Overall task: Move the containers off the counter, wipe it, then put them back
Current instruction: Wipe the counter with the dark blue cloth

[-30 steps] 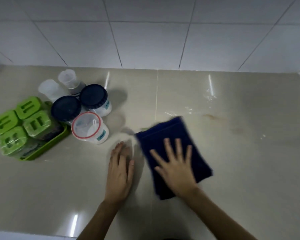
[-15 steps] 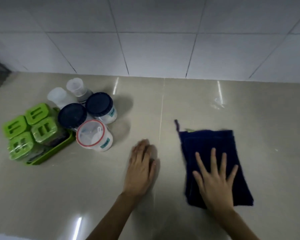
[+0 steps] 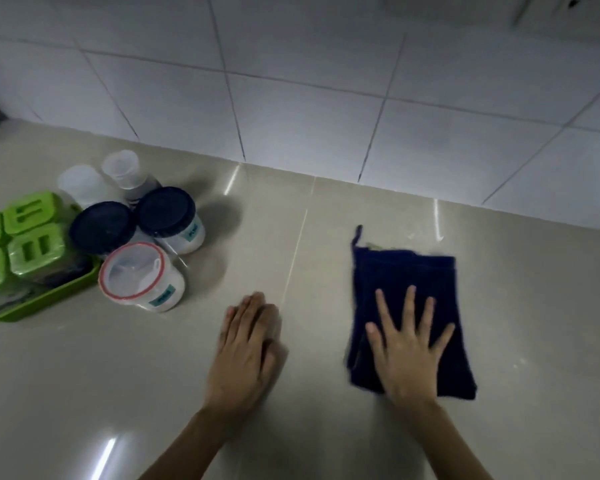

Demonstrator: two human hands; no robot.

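Note:
A folded dark blue cloth [image 3: 406, 271] lies on the beige counter [image 3: 84, 393], right of centre. My right hand [image 3: 407, 348] presses flat on its near half, fingers spread. My left hand [image 3: 250, 348] rests palm down on the bare counter to the cloth's left, fingers together, holding nothing. The containers stand grouped at the left: two navy-lidded jars [image 3: 167, 211], a red-rimmed clear-lidded jar [image 3: 132, 271], two translucent bottles [image 3: 120, 166], and a green tray [image 3: 49, 299] holding several green-lidded boxes [image 3: 35, 249].
A white tiled wall [image 3: 309, 116] rises along the counter's far edge. A seam [image 3: 295, 258] runs through the counter between my hands. The counter's right end shows at the frame's right edge.
My right hand has slid the cloth to the right, away from the jars, and straightened it. My left hand has shifted right as well. The view has tilted up.

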